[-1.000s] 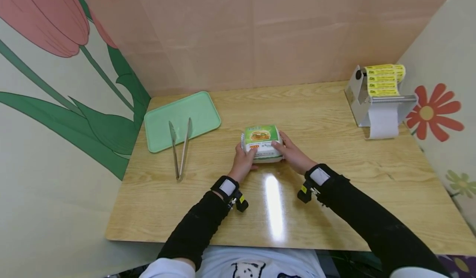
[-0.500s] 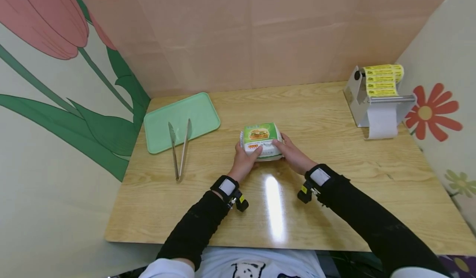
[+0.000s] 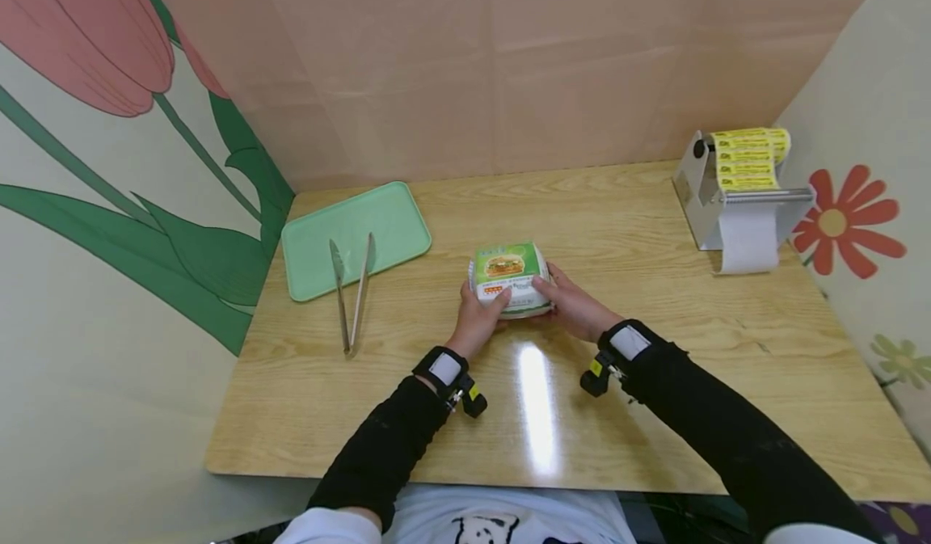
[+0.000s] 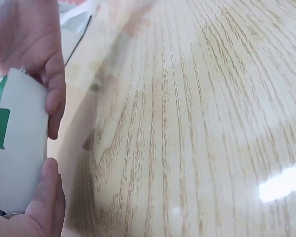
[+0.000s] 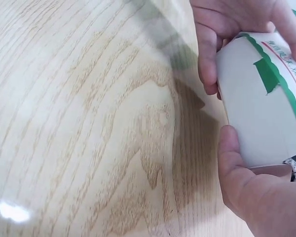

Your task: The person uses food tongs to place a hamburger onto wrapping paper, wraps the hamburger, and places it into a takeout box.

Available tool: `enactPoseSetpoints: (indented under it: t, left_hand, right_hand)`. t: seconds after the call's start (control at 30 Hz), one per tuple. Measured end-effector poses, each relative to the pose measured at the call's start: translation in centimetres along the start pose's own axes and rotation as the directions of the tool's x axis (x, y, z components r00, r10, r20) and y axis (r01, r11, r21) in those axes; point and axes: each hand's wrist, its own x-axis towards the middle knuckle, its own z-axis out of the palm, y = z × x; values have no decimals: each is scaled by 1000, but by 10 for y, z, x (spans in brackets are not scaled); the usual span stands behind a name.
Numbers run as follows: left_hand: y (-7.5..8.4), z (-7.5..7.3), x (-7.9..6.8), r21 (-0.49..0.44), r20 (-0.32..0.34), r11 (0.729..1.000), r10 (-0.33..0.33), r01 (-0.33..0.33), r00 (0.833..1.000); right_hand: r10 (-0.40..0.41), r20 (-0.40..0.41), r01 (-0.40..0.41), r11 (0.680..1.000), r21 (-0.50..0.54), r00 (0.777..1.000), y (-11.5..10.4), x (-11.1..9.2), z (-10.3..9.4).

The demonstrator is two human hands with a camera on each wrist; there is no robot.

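A white and green burger box (image 3: 507,276) with a hamburger picture on its lid is held between both hands over the middle of the table. My left hand (image 3: 476,318) grips its left side, thumb on the front. On the right side, my right hand (image 3: 579,308) grips it, its thumb lying on the upper front edge. Seen from the left wrist, fingertips reach under the box (image 4: 22,143), which is raised off the wood. From the right wrist, a green patch shows on the pale side of the box (image 5: 261,111). What the box contains is hidden.
A mint-green tray (image 3: 313,245) lies at the back left, with open metal tongs (image 3: 356,309) leaning across its front edge. At the back right stands a metal label dispenser (image 3: 701,196) carrying a yellow sticker roll (image 3: 749,156). The wooden table (image 3: 291,423) meets walls behind and beside.
The burger box has shifted and tilted very slightly in the hands, and the left thumb sits a little farther onto its front. Tray, tongs and dispenser stay put.
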Motion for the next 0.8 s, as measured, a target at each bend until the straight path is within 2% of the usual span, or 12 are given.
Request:
enactPoseSetpoints:
  t: [0.17,0.37,0.43,0.5,0.53,0.57,0.63,0.7,0.73,0.8]
  left_hand:
    - [-3,0,0,-17,11,1000,4,-4,1000]
    - [-4,-2,1,-30,19,1000,-8,8,1000]
    - [-3,-2,0,-20,27,1000,4,-3,1000]
    - [3,-2,-4,-16,44,1000,14,-14,999]
    - [5,-2,-5,-7,52,1000,23,-23,998]
    - [6,-2,-6,-1,59,1000,26,-26,998]
    - [7,-1,-6,14,65,1000,26,-27,998]
    - [8,-1,-6,25,69,999,22,-24,997]
    - [3,-1,-3,34,67,999,27,-29,997]
    - [3,-1,-3,49,65,999,19,-23,998]
  right_hand:
    - [28,-14,-27,999,34,1000,-2,-2,1]
    - [34,-62,-33,999,17,998,2,-1,2]
    - [0,-66,-3,999,-46,998,3,-3,3]
    - [-89,-73,73,978,-197,993,2,-6,6]
    - [-152,-76,121,941,-317,985,4,-5,7]
    - [-213,-72,162,887,-433,974,5,-5,7]
    - [-327,-70,213,748,-628,942,7,-4,9]
    - [-390,-56,220,626,-748,919,7,-2,10]
    - [-401,-47,220,593,-775,915,11,1,7]
    - [-398,-34,215,562,-799,917,11,2,6]
